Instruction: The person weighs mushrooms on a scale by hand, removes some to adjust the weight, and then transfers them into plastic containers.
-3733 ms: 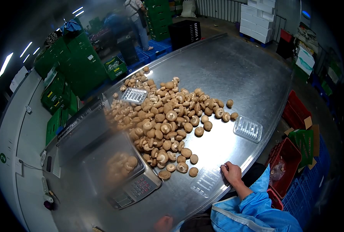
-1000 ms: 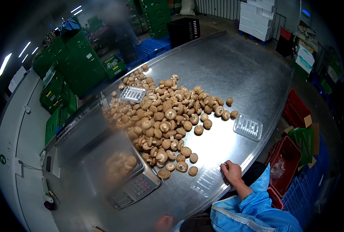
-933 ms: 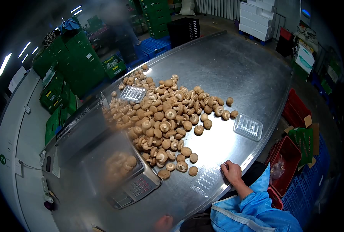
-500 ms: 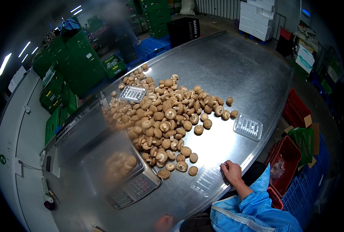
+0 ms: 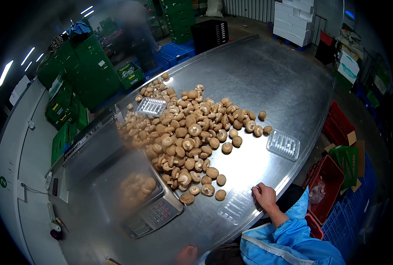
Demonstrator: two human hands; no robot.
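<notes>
My right hand (image 5: 265, 197), in a blue sleeve, is at the table's near edge. Its fingers are curled on the rim of a clear plastic tray (image 5: 234, 207), which lies flat on the metal table. My left hand (image 5: 187, 255) shows only in part and blurred at the bottom edge, its fingers not readable. Ahead lies a large heap of brown mushrooms (image 5: 192, 128). To the left stands a scale (image 5: 159, 216) with several mushrooms (image 5: 137, 187) in a blurred clear tray on its platform.
A second clear tray (image 5: 283, 145) lies right of the heap; another tray (image 5: 152, 107) rests on its far side. Red crates (image 5: 326, 190) and a green box (image 5: 344, 165) stand beyond the right edge. Green crates (image 5: 86, 66) are stacked behind, near a blurred person (image 5: 137, 26).
</notes>
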